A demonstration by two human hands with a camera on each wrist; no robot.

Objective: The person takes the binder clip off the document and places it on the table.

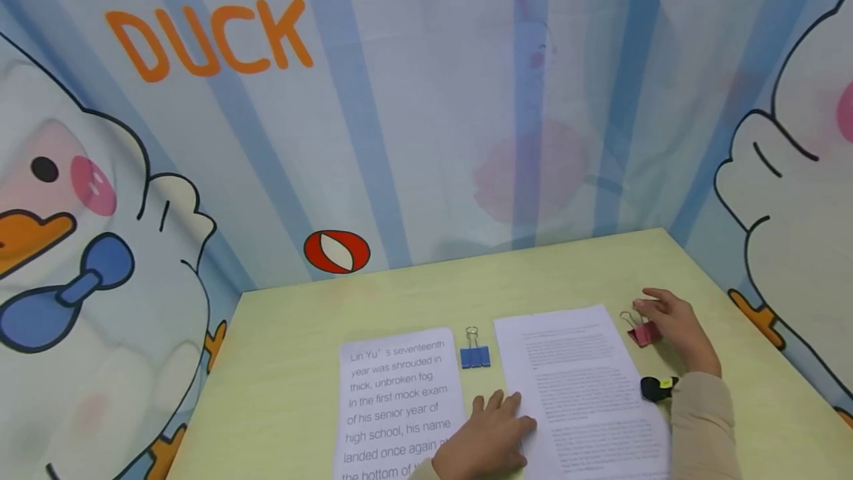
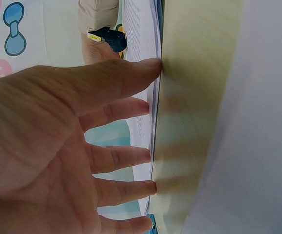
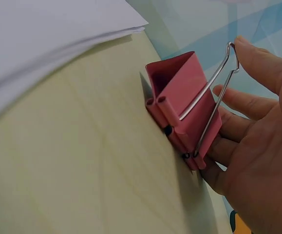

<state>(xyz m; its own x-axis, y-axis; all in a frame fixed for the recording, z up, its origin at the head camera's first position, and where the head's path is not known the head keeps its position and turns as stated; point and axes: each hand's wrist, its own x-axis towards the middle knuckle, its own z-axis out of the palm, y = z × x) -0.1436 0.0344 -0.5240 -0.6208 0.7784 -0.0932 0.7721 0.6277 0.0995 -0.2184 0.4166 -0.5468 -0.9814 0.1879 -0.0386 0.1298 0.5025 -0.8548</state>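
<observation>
My left hand [image 1: 488,435] lies with fingers spread at the left edge of the right-hand paper stack [image 1: 573,391]; in the left wrist view its thumb and fingertips [image 2: 145,155] touch along the stack's edge. At the table's right side my right hand [image 1: 680,324] holds a pinkish-red binder clip [image 1: 644,333]. In the right wrist view the thumb touches the end of a wire handle on the clip [image 3: 189,97], with the other fingers curled behind its body, partly hidden. The clip is at the tabletop. A blue binder clip [image 1: 475,356] lies between the paper stacks.
A large-print sheet [image 1: 400,391] lies left of the left hand on the pale yellow table [image 1: 280,361]. A black wrist camera [image 1: 658,389] sits at the right wrist, over the stack's right edge. Printed cloth curtains [image 1: 426,132] stand behind the table and at both sides.
</observation>
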